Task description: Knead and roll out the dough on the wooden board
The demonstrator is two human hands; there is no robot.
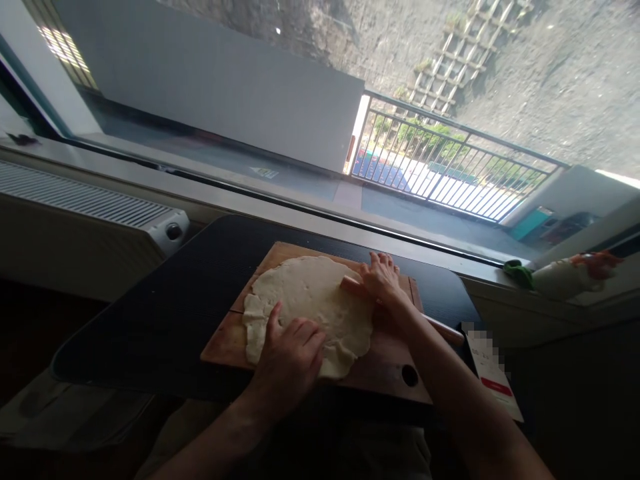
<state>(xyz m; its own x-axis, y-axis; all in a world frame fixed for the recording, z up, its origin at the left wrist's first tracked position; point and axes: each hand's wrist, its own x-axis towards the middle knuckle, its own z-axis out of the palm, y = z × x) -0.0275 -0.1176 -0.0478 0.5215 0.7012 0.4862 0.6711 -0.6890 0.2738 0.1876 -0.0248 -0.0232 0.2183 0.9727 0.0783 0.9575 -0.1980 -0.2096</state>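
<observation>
A wide, flattened sheet of pale dough (320,293) lies on a wooden cutting board (390,360), its edge uneven and slightly folded. My left hand (293,350) rests palm down on the near left part of the dough, one finger spread away from the others. At the board's far right, my right hand (383,275) is closed over a wooden rolling pin (354,287). The pin's left end lies on the dough, and its other end sticks out past my forearm. My right palm and part of the pin are hidden.
The board sits on a dark table (175,313) beside a window sill (280,205). At the table's right edge is a phone (493,377) with a lit screen. A radiator (95,213) stands at left, and a pale pot (563,279) is on the right of the sill.
</observation>
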